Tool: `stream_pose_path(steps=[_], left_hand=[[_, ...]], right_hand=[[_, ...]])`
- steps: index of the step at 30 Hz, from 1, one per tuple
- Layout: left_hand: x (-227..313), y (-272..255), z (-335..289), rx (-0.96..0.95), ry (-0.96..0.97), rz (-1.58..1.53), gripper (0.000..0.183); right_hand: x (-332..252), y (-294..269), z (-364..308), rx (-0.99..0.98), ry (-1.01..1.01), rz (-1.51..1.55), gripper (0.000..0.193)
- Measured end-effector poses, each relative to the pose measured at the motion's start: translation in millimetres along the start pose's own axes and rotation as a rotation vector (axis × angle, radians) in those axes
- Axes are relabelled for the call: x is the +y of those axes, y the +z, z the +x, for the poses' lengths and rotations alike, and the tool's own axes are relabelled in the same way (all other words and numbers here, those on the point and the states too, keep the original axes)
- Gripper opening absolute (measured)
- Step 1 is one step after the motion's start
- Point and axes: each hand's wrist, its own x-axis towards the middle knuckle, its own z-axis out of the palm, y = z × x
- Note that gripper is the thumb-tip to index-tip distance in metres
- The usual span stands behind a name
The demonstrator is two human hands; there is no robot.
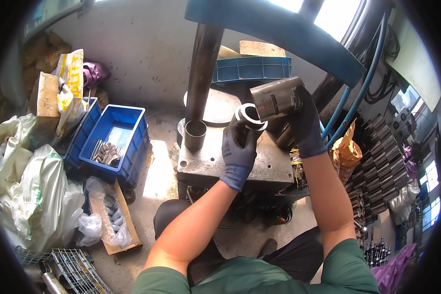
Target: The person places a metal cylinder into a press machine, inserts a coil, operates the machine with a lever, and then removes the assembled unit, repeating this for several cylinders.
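Observation:
My left hand (239, 153), in a grey-blue work glove, is closed on a white ring (250, 116) and holds it up over the metal bench plate. My right hand (307, 125), gloved the same way, grips a shiny metal cylinder (274, 99) with a dark mark on its side. The cylinder lies tilted on its side in the air, its left end close to the ring; whether the two touch I cannot tell. Below them is the thick metal plate (208, 166) of a press. A short open metal tube (195, 135) stands upright on it, left of my left hand.
A thick steel column (204, 68) and a blue crossbeam (279, 24) rise over the plate. Blue bins (142, 142) with small metal parts, white sacks (39, 191) and a cardboard box (113, 215) stand left. Stacked metal cylinders (382, 166) fill the right, beside blue hoses (360, 93).

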Motion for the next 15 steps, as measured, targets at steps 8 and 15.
stream_pose_path(steps=[8,15], left_hand=[[14,28,-80,-0.246,-0.112,-0.16,0.062],[3,35,-104,-0.482,-0.073,-0.052,0.066]], right_hand=[[40,-94,-120,-0.044,-0.19,-0.752,0.063],[41,-137,-189,-0.156,0.103,-0.733,0.082]])
